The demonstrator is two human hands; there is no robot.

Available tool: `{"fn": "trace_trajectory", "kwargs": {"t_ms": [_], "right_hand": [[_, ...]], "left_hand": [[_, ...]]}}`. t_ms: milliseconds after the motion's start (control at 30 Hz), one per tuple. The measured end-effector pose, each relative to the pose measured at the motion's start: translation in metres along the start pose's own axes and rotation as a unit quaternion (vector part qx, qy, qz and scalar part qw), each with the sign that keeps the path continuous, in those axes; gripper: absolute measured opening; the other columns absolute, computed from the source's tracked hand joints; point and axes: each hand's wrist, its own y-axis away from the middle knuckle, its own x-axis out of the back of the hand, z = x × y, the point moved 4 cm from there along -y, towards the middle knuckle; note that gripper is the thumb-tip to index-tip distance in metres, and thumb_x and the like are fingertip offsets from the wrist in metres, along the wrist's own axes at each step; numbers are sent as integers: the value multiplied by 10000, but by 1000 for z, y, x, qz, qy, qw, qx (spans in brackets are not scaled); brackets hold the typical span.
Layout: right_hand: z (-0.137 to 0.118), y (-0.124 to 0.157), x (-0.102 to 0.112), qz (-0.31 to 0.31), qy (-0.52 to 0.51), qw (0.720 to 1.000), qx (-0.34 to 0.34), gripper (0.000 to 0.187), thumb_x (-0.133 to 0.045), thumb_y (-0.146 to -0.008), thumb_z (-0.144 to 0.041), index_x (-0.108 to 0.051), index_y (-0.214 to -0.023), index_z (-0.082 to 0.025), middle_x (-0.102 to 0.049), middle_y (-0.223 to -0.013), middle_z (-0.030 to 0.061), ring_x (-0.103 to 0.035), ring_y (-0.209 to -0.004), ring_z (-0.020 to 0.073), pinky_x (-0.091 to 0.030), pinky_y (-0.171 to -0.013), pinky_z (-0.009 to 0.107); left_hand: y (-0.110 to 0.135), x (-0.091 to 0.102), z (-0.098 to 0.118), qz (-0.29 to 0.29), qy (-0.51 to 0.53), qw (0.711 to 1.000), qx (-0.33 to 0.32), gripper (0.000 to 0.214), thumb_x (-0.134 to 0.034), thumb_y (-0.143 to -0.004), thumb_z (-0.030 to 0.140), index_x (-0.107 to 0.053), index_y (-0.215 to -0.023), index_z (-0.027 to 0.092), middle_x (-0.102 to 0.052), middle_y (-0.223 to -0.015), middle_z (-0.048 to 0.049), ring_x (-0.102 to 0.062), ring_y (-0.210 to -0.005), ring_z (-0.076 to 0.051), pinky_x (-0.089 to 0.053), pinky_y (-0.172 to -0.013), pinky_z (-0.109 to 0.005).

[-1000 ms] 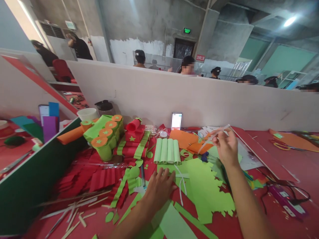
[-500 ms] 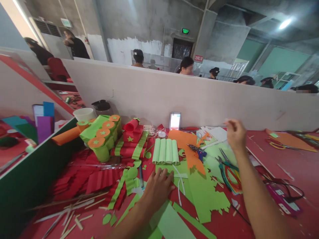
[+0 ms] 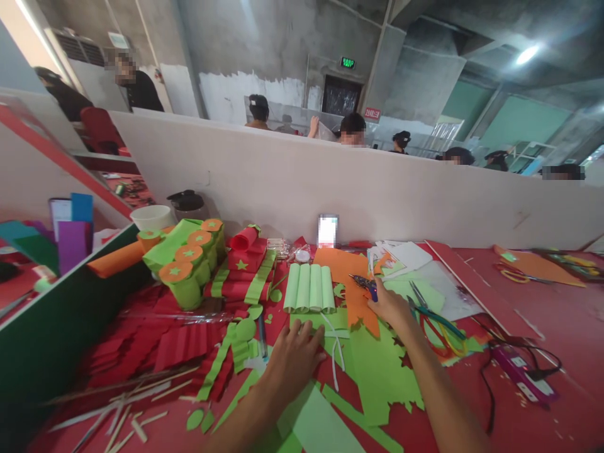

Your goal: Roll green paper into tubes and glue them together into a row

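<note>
- far left on the desk [image 3: 557,314] stands a green paper model [image 3: 186,264] with orange discs. it is well apart from both hands.
- your left hand [image 3: 292,358] lies palm down on loose paper scraps, its grip open and fingers spread, holding nothing. the fingertips reach the near edge of the green cut sheet [image 3: 377,371].
- that sheet looks thin, light and floppy. it would likely slide on the desk and tear at its ragged edge, so a flat palm suits it better than a pinch.
- just beyond the left fingertips sits a row of pale green paper rolls [image 3: 309,288]. they look hollow and easy to crush.
- the blue-handled scissors [image 3: 364,283] lie on orange paper [image 3: 342,264], right of the rolls, with the blades pointing left and the handle towards your right hand.
- they are stiff and small, heavier than the paper around them, and sharp at the tip. take them by the handle loops, not the blades.
- your right hand [image 3: 391,307] is at the scissors' handle with its fingers curled over it. i cannot tell whether the grip has closed on the handle or only touches it.
- further right lies a green-handled tool [image 3: 436,318], near the right wrist, and a purple power strip [image 3: 523,377] with its dark cable lies well apart.
</note>
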Motion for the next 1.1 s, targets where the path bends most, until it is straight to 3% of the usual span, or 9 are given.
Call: {"fn": "trace_trajectory", "kwargs": {"t_ms": [167, 400, 500, 667, 767, 867, 1000, 1100], "right_hand": [[9, -7, 22, 0, -14, 1000, -4, 701, -542, -837, -330, -260, -1466, -201, -701, -984, 144, -670, -859, 309, -368, -641, 295], [42, -9, 73, 116, -36, 993, -10, 624, -545, -851, -344, -336, -1419, -194, -701, -962, 125, -662, -847, 281, -362, -638, 277], [52, -18, 79, 137, -13, 990, -8, 612, -541, -867, -339, -337, -1417, -165, -699, -974, 150, -662, -854, 286, -369, -642, 280], [49, -39, 42, 89, 22, 995, 35, 639, -551, -890, -300, -287, -1452, -145, -704, -943, 155, -669, -851, 290, -396, -675, 292], [41, -39, 23, 105, 34, 993, 36, 602, -512, -920, -289, -290, -1456, -131, -672, -1008, 177, -666, -889, 294, -425, -715, 313], [20, -17, 15, 146, 30, 988, 45, 620, -490, -927, -376, -296, -1467, -140, -594, -1162, 227, -646, -973, 325, -458, -766, 362], [-34, 31, -9, 149, -31, 962, 226, 677, -404, -939, -512, -194, -1522, -240, -464, -1424, 153, -438, -1304, 314, -379, -1016, 442], [-49, 50, -40, 121, -41, 965, 229, 647, -309, -970, -478, -185, -1529, -176, -356, -1519, 138, -312, -1399, 289, -278, -1106, 477]], "left_hand": [[0, -1, -1, 10, 2, 1000, -3, 436, -460, -939, 439, -505, -1335, 262, -579, -1241, -101, -524, -1103, -301, -446, -892, -464], [1, 2, -1, 1, 24, 1000, 2, 421, -419, -960, 402, -493, -1348, 258, -583, -1245, -95, -518, -1116, -312, -454, -885, -478], [1, 3, -1, -8, 25, 1000, 1, 432, -457, -945, 407, -495, -1346, 252, -576, -1248, -103, -517, -1118, -310, -452, -890, -473], [1, 3, -1, 2, 27, 1000, 2, 437, -478, -936, 409, -489, -1346, 256, -573, -1238, -103, -511, -1127, -303, -446, -900, -471], [2, 1, -1, 4, 29, 1000, 10, 434, -482, -935, 407, -490, -1344, 266, -572, -1238, -97, -507, -1135, -305, -441, -909, -477], [3, 0, 0, 7, 29, 999, 18, 426, -447, -947, 416, -488, -1347, 275, -572, -1238, -97, -508, -1133, -306, -439, -910, -482], [3, 1, 1, -2, 28, 999, 25, 432, -438, -949, 423, -489, -1351, 273, -570, -1254, -104, -508, -1141, -312, -440, -911, -479], [3, 3, 1, -7, 30, 999, 32, 437, -457, -942, 419, -491, -1352, 273, -562, -1273, -106, -504, -1154, -314, -438, -919, -472]]}}
